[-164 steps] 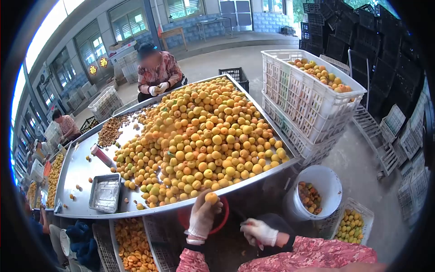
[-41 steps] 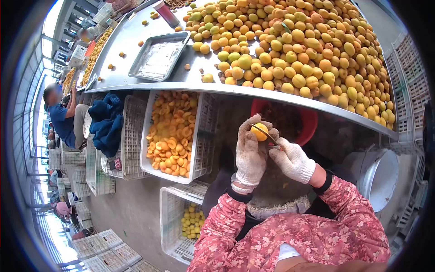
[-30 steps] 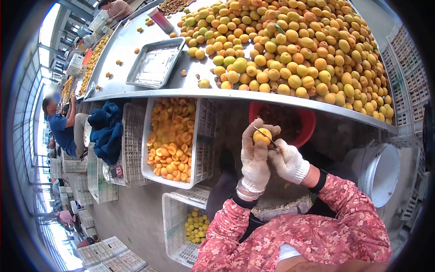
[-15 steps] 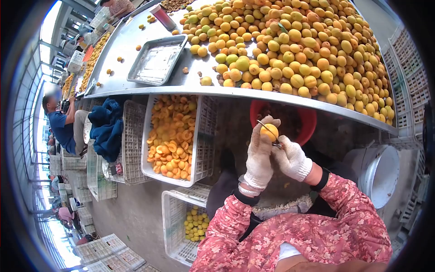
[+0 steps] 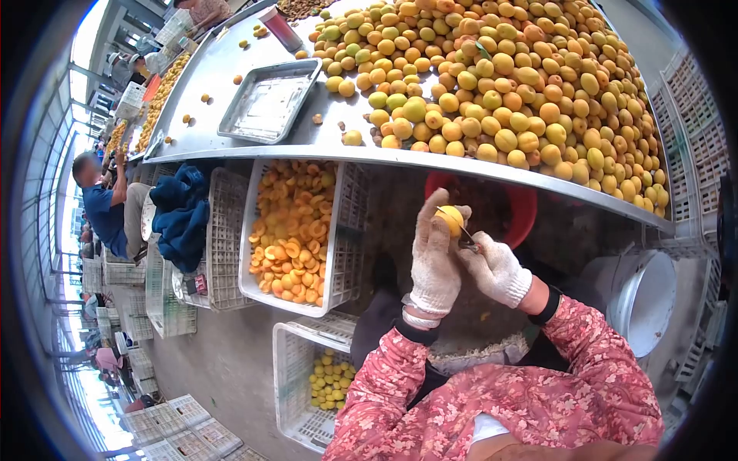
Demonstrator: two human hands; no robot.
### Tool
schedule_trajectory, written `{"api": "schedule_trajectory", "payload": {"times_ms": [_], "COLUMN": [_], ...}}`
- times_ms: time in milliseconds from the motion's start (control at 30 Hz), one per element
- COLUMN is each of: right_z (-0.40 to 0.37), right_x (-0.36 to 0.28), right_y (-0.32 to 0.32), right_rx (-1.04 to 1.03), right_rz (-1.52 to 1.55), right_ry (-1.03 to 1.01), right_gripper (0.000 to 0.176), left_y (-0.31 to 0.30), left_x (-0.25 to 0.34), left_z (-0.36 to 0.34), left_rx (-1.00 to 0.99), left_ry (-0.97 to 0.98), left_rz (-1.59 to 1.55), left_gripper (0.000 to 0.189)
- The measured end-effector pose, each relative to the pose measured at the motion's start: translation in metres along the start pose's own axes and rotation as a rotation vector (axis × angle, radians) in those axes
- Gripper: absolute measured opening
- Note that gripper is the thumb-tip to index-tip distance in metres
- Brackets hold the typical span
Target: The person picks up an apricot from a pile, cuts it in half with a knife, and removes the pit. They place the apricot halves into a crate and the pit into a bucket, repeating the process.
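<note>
In the head view, my left hand [image 5: 435, 265], in a white knit glove, holds a yellow apricot [image 5: 450, 220] between thumb and fingers. My gloved right hand [image 5: 498, 270] is closed round the handle of a small knife [image 5: 467, 239], whose thin blade lies against the apricot. Both hands are close together in front of a red basin [image 5: 521, 211], which sits under the table edge with dark bits inside. To the left stands a white crate [image 5: 331, 238] filled with halved orange apricots.
A metal table [image 5: 369, 156] bears a large heap of whole apricots [image 5: 530, 92], a metal tray [image 5: 270, 100] and a red tumbler [image 5: 280, 29]. A lower crate [image 5: 288, 384] holds yellow-green fruit. At right stands a white bucket [image 5: 646, 300]. A person in blue [image 5: 104, 207] sits at far left.
My left hand has shifted slightly left and its fingers have straightened upward, turning the apricot against the blade. My right hand has barely moved. The person at far left has raised an arm.
</note>
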State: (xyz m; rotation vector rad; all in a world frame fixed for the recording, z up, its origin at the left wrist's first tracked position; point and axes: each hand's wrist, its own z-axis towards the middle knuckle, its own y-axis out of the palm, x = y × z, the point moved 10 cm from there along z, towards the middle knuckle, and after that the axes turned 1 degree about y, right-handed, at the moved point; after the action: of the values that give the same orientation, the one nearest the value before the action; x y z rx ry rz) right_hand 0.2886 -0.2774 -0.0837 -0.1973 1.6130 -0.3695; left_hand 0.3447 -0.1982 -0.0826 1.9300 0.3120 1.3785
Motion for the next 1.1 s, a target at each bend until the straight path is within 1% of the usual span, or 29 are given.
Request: {"api": "schedule_trajectory", "payload": {"times_ms": [33,67,133,167,200,233,267,333,367,433,567,633,667,733,767,833,867,933,967,1000,1033,1067,1100], "right_z": [0.0,0.0,-0.001,-0.001,0.0,-0.001,-0.002,-0.003,-0.002,0.0,0.0,-0.001,-0.002,-0.002,-0.002,-0.001,0.0,0.0,0.001,0.001,0.001,0.001,0.001], "right_x": [0.0,0.001,0.004,-0.002,-0.008,-0.01,-0.012,-0.012,-0.015,-0.016,-0.002,-0.012,-0.01,-0.004,-0.006,-0.008,-0.008,0.001,0.002,-0.002,-0.005,-0.003,0.002], "right_y": [0.0,0.0,0.002,0.0,-0.004,-0.005,-0.006,-0.008,-0.01,-0.009,-0.004,-0.01,-0.011,-0.007,-0.007,-0.008,-0.008,-0.002,-0.001,-0.003,-0.006,-0.005,-0.003], "right_rx": [0.002,-0.004,-0.009,0.04,0.088,0.088,0.087,0.08,0.078,0.027,0.009,0.104,0.108,0.032,0.026,0.019,0.019,-0.042,-0.043,-0.006,0.034,0.038,0.023], "right_rz": [0.002,-0.055,-0.111,-0.1,-0.091,-0.086,-0.088,0.039,0.041,0.007,-0.022,-0.093,-0.096,-0.087,-0.087,0.048,0.051,-0.029,-0.03,-0.043,-0.057,-0.059,-0.058], "right_ry": [-0.002,-0.003,0.002,-0.05,-0.105,-0.118,-0.117,-0.076,-0.078,-0.048,-0.03,-0.1,-0.098,-0.054,-0.054,0.002,0.0,0.05,0.052,0.01,-0.032,-0.027,-0.009], "right_gripper": [0.024,0.022,0.021,0.018,0.016,0.013,0.013,0.014,0.014,0.028,0.023,0.013,0.013,0.015,0.015,0.024,0.024,0.028,0.028,0.032,0.037,0.037,0.041], "left_y": [0.002,-0.001,0.001,0.001,0.001,0.002,0.003,-0.004,-0.004,-0.002,0.003,0.005,0.006,0.008,0.005,-0.005,-0.003,0.001,0.001,0.002,0.0,0.001,0.002], "left_x": [0.014,0.015,-0.012,-0.016,-0.024,-0.031,-0.032,-0.017,-0.016,0.001,0.006,-0.028,-0.029,-0.029,-0.031,-0.01,-0.006,0.002,-0.001,-0.003,-0.016,-0.029,-0.029], "left_z": [0.0,-0.001,-0.004,-0.006,-0.007,-0.008,-0.007,-0.003,-0.003,-0.005,-0.006,-0.008,-0.008,-0.008,-0.006,0.003,0.001,-0.003,-0.002,-0.003,-0.004,-0.007,-0.006], "left_rx": [0.007,0.006,-0.105,-0.108,-0.096,-0.083,-0.082,-0.039,-0.038,-0.033,-0.062,-0.088,-0.091,-0.097,-0.093,-0.048,-0.048,-0.047,-0.075,-0.074,-0.035,0.002,-0.004], "left_ry": [0.099,0.099,-0.136,-0.142,-0.186,-0.229,-0.229,-0.04,-0.038,0.112,0.097,-0.215,-0.218,-0.225,-0.222,0.036,0.038,0.011,-0.046,-0.048,-0.164,-0.282,-0.294], "left_rz": [0.102,0.102,-0.057,-0.059,-0.165,-0.27,-0.272,0.043,0.044,0.23,0.242,-0.259,-0.261,-0.268,-0.27,0.176,0.18,0.14,0.124,0.123,-0.087,-0.297,-0.273], "left_gripper": [0.062,0.062,0.061,0.061,0.059,0.056,0.056,0.061,0.061,0.064,0.064,0.058,0.058,0.056,0.056,0.064,0.064,0.062,0.063,0.063,0.064,0.065,0.07]}}
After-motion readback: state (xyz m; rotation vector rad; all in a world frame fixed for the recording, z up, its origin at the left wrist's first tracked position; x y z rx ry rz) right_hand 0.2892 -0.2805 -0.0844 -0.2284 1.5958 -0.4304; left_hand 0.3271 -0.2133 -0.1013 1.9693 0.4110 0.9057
